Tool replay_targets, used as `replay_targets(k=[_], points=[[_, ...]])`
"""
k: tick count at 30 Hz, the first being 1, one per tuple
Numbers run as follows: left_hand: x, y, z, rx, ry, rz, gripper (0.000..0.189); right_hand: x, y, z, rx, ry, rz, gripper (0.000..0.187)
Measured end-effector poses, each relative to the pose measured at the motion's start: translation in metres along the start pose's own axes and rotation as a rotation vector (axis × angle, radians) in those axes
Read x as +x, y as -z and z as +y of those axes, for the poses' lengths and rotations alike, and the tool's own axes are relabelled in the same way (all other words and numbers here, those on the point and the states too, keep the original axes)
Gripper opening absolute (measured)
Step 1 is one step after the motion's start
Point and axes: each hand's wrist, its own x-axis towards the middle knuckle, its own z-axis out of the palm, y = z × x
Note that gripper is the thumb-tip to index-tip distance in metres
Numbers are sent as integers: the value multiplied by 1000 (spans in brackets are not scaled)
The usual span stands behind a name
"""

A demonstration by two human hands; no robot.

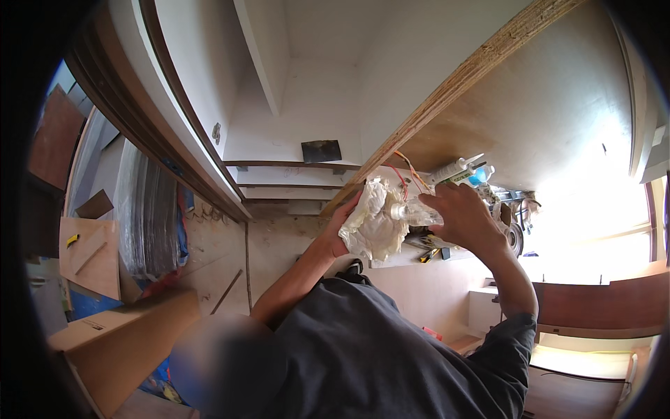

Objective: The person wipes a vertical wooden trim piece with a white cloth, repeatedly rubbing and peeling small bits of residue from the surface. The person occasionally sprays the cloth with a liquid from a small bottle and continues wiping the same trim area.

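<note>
A crumpled, off-white cloth [374,225] is gripped at its left edge by my left hand [343,228]. My right hand [466,220] holds a clear plastic bottle [423,213] on its side. The bottle's neck points left, against or just in front of the cloth; I cannot tell whether they touch. Below both hands runs a cluttered worktop [390,259]. Past the right hand lie sealant cartridges [451,172], one bearing writing. Red and orange wires [405,162] come out behind the cloth.
A rough-edged wooden panel [450,76] slants beside the hands. In the white cabinet [298,120] lies a dark rectangular piece [321,151]. Plastic-wrapped boards [149,209], a wooden board [91,256] with a yellow cutter [73,240], and a cardboard box [131,330] stand at left.
</note>
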Motion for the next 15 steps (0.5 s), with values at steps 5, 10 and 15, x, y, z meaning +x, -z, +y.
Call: replay_targets(k=[5,10,15], points=[[0,-3,3,5,-38,5,50,3,11,4,-139,-86,67,61],[3,-5,2,14,-22,-28,50,4,14,-7,-146,26,155,57],[1,-4,1,20,-70,-35,50,4,26,-4,-201,-83,13,57]])
